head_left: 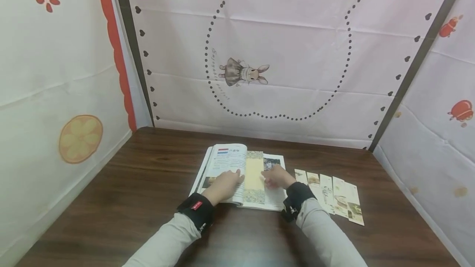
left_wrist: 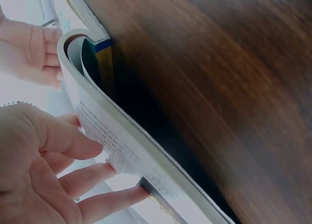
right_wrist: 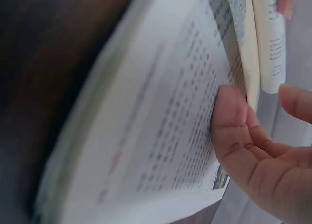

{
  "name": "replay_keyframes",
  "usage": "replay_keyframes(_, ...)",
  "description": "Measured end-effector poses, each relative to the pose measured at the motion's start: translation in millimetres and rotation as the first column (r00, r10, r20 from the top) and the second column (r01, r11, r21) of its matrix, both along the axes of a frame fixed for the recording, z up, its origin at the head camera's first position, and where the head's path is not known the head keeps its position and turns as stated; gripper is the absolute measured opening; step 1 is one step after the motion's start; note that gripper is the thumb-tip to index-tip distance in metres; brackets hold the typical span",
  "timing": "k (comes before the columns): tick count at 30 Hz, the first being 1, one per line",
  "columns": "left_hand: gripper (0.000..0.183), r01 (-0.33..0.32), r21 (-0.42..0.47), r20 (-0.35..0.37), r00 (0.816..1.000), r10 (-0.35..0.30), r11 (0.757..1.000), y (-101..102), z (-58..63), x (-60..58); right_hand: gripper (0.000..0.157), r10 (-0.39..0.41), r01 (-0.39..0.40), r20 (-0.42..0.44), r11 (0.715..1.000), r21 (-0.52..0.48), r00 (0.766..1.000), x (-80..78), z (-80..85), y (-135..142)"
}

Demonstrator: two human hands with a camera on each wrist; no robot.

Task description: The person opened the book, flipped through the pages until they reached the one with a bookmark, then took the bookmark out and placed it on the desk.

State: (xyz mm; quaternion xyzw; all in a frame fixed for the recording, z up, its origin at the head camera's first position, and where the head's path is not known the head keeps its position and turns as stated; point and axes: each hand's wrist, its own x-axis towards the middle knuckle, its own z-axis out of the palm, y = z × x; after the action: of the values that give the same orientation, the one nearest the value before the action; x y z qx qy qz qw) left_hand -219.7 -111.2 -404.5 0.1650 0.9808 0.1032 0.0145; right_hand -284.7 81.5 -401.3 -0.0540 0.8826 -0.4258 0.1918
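while an open book [head_left: 275, 197] lies face up on the dark brown desk [head_left: 130, 193], a cream strip [head_left: 254, 170] with speckled bands at both ends rests on it, just right of its middle fold, along the inner part of the right page; the book's left page curves up toward the fold and carries a small red, white and blue flag [head_left: 223, 151] near its top; a dark photo [head_left: 272, 163] sits high on the book's right page; the left hand [head_left: 225, 185] is over the book's left page, its fingers set apart and fairly straight, tips touching the printed paper; the right hand [head_left: 277, 177] is over the book's right page, beside the strip's right edge, its fingers gently bent with a fingertip on the paper, the thumb standing apart from them; the right wrist view is blurred, so whether those fingers also touch the strip i cannot tell; to the right of the book, five printed cards [head_left: 339, 195] lie in an overlapping row, partly behind the right forearm; on the near side of the book, both wrists wear black bands [head_left: 191, 211] above pale sleeves [head_left: 170, 238]; behind the book hangs a pale cloth [head_left: 282, 52] with dotted lines and a rabbit [head_left: 237, 72] printed sideways.
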Motion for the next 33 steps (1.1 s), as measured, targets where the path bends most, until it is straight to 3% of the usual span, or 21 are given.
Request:
replay_keyframes(3, 0.038, -0.045, 0.027, 0.035, 0.998, 0.044, 0.999, 4, 3.1, -1.2, 0.039, -0.063, 0.065, 0.066, 0.997, -0.031, 0.996, -19.7, -12.4, 1)
replay_keyframes(6, 0.037, -0.05, 0.036, 0.05, 0.998, 0.048, 0.998, 6, 5.8, -2.9, 0.041, -0.103, 0.104, 0.062, 0.995, -0.013, 0.993, -35.1, -23.3, 2)
replay_keyframes(9, 0.036, -0.014, 0.032, 0.026, 1.0, 0.013, 0.999, 10, 7.0, -5.2, 0.034, -0.157, 0.158, 0.032, 0.987, -0.02, 0.987, -39.0, -27.0, 3)
replay_keyframes(11, 0.036, 0.018, 0.013, -0.004, 1.0, -0.018, 1.0, 12, 7.8, -6.5, 0.027, -0.202, 0.202, 0.02, 0.979, -0.03, 0.979, -32.0, -21.7, 2)
replay_keyframes(16, 0.036, 0.049, 0.004, -0.047, 0.998, -0.049, 0.999, 19, 11.6, -8.6, 0.022, -0.189, 0.186, -0.003, 0.974, -0.131, 0.982, -26.2, -15.0, 9)
replay_keyframes(19, 0.036, 0.042, 0.021, -0.063, 0.997, -0.041, 0.999, 21, 14.2, -9.7, 0.016, -0.22, 0.217, -0.022, 0.97, -0.114, 0.975, -17.1, 0.9, 13)
replay_keyframes(23, 0.036, 0.022, 0.022, -0.088, 0.996, -0.02, 1.0, 18, 17.0, -11.0, 0.014, -0.214, 0.21, -0.018, 0.971, -0.118, 0.977, -17.6, 10.3, 29)
replay_keyframes(28, 0.039, -0.024, 0.043, -0.037, 0.999, 0.025, 0.999, 9, 17.9, -10.3, 0.016, -0.15, 0.154, 0.038, 0.978, -0.141, 0.988, -20.7, 14.0, 55)
replay_keyframes(33, 0.039, -0.039, 0.027, -0.018, 0.999, 0.039, 0.999, -3, 15.3, -6.5, 0.029, -0.083, 0.083, 0.009, 0.986, -0.146, 0.997, -19.7, 15.7, 88)
